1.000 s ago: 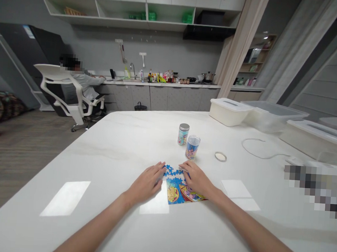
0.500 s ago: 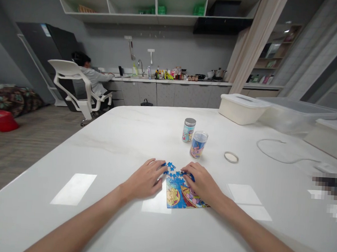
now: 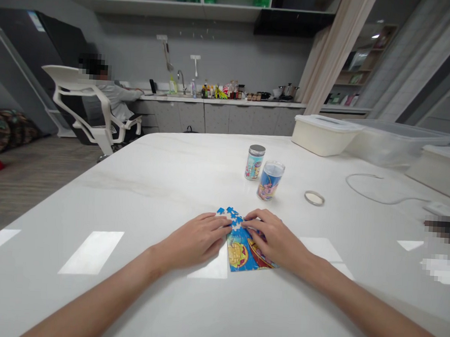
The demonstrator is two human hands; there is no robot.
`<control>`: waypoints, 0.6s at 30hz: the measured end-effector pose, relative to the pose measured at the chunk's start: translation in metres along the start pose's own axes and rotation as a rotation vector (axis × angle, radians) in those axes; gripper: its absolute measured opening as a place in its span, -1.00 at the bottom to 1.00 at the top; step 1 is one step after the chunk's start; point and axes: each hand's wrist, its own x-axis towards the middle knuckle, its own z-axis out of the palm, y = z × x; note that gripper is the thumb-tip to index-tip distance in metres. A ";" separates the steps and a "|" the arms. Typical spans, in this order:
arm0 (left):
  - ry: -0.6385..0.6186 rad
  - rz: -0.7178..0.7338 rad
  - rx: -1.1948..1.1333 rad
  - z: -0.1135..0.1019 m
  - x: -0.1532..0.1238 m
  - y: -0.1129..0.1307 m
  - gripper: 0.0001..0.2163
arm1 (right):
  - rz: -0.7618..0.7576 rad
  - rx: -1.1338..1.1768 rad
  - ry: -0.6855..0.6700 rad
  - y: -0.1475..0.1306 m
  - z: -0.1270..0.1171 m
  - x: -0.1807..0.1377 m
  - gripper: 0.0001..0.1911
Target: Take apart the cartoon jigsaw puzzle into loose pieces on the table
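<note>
A small colourful jigsaw puzzle [image 3: 242,253] lies flat on the white table [image 3: 151,184], its blue top rows partly assembled. My left hand [image 3: 196,238] rests palm down at the puzzle's left edge, fingertips touching the blue pieces [image 3: 230,213] at the top. My right hand [image 3: 276,240] lies over the puzzle's right part, with its fingertips pressing on the same top row. The two hands' fingertips nearly meet. Neither hand lifts anything.
Beyond the puzzle stand a lidded tin [image 3: 255,162] and an open tin [image 3: 270,180], with a loose round lid [image 3: 314,198] to the right. White storage boxes [image 3: 324,135] and a cable [image 3: 368,190] lie at the far right. A person sits on a white chair [image 3: 82,104] at the back left.
My left hand has slid right onto the puzzle's top edge, closing the gap to my right hand. The camera view shifted slightly.
</note>
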 end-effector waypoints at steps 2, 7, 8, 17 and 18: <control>0.023 -0.017 -0.001 0.000 -0.001 0.001 -0.74 | -0.020 -0.008 -0.008 -0.001 -0.001 -0.001 -0.72; 0.055 -0.040 0.036 0.001 -0.001 0.003 -0.75 | -0.005 -0.038 0.011 0.000 -0.002 -0.002 -0.72; 0.060 -0.043 0.042 0.001 -0.001 0.003 -0.76 | -0.003 -0.033 0.015 -0.001 -0.003 -0.002 -0.72; 0.049 -0.022 0.012 -0.003 0.000 0.006 -0.75 | -0.041 0.052 -0.061 -0.011 -0.004 -0.003 -0.68; 0.052 -0.026 0.007 -0.003 0.000 0.006 -0.76 | -0.031 0.057 -0.064 -0.012 -0.004 -0.003 -0.68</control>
